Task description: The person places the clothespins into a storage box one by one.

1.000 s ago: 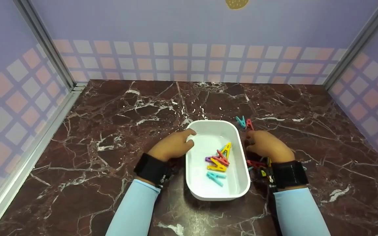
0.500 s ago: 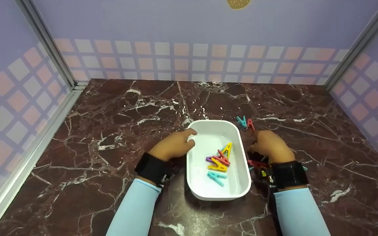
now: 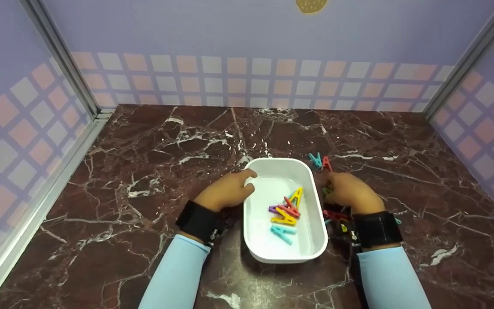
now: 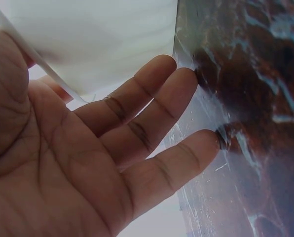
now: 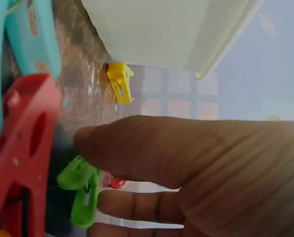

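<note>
A white plastic tub (image 3: 283, 253) stands on the table with several clothespins inside, among them a yellow clothespin (image 3: 284, 219), a red clothespin (image 3: 289, 209) and a light blue clothespin (image 3: 282, 234). My left hand (image 3: 227, 189) holds the tub's left rim, thumb and index finger over the edge. In the left wrist view the other fingers (image 4: 171, 160) spread outside the wall. To the tub's right, my right hand (image 3: 352, 193) pinches a green clothespin (image 5: 85, 190) between thumb and fingers, low at the table. Part of that clothespin is hidden by the hand.
Beyond the right hand lie a teal clothespin (image 3: 315, 160) and a red clothespin (image 3: 326, 163). More clothespins, including another red one (image 3: 335, 215), lie near the right wrist, partly covered. A yellow clothespin (image 5: 119, 82) sits beside the tub. Patterned walls (image 3: 247, 77) enclose the marbled table.
My right hand shifts slightly away and back toward the tub, and a green clothespin now shows at its fingertips. The left hand and the tub stay in place.
</note>
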{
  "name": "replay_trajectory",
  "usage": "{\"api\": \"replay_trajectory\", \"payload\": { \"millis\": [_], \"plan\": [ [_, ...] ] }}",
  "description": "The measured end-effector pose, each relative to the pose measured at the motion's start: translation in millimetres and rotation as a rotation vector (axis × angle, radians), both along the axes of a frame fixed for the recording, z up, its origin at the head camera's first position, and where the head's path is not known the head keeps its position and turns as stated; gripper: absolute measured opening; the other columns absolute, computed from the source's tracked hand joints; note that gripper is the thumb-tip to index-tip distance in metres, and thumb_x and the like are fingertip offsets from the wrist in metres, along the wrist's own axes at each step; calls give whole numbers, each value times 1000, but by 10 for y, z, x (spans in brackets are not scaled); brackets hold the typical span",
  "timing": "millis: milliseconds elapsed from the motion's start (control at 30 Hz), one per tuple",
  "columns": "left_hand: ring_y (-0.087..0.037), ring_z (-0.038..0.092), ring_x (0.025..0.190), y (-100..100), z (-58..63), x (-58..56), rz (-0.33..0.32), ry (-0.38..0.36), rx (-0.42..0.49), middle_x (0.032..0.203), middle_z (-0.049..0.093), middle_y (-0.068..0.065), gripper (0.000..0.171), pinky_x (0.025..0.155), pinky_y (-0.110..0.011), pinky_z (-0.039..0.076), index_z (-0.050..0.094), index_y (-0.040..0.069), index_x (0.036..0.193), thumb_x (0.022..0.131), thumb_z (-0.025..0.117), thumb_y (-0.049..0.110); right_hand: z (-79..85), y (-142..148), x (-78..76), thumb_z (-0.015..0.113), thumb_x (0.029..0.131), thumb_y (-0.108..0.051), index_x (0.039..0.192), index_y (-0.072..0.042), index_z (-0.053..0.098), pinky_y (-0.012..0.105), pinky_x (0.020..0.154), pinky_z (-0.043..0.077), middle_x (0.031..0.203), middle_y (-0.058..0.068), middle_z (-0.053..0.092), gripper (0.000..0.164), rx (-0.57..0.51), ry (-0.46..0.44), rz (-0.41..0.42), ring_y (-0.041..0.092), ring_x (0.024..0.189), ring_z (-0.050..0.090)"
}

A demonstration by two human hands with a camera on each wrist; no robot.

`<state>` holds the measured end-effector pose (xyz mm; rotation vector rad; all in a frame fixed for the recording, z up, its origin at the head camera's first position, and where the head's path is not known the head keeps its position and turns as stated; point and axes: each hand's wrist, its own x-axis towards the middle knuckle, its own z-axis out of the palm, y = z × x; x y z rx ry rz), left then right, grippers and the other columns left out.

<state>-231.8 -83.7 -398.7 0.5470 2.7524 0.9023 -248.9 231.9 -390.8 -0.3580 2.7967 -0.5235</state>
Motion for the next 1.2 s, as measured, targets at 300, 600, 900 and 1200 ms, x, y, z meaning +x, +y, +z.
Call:
{"api": "replay_trajectory", "payload": {
  "millis": [300, 600, 900, 1200],
  "plan": [
    [-25, 60, 101, 1, 6, 3, -9, -4, 3, 125, 64, -14, 45, 95, -40, 46, 52, 9, 141, 98, 46, 20, 18, -14, -9, 60, 87, -4, 106, -2, 65, 41, 67, 48, 91, 13, 63, 20, 93, -39, 45, 27, 76, 57],
    [-26, 61, 105, -5, 6, 11, -11, 20, 4, 126, 64, -14, 44, 97, -40, 46, 53, 7, 139, 97, 47, 20, 131, -37, 45, 61, 88, -2, 120, -3, 66, 40, 67, 51, 104, 14, 67, 33, 59, -26, 28, 25, 79, 60],
    [-25, 61, 104, -1, 15, -2, -18, 12, -2, 125, 65, -14, 44, 96, -39, 46, 53, 7, 140, 98, 47, 21, 319, -72, 162, 62, 90, -7, 123, 1, 64, 55, 89, 49, 111, 19, 68, 34, 0, 64, 67, 35, 100, 63],
    [-25, 61, 102, -4, -10, -5, -12, 14, 4, 122, 65, -14, 44, 94, -39, 46, 53, 8, 139, 97, 47, 21, 507, -201, 315, 66, 83, -2, 102, -2, 65, 44, 72, 49, 89, 10, 66, 19, -4, 197, 138, 24, 76, 57]
  ]
}}
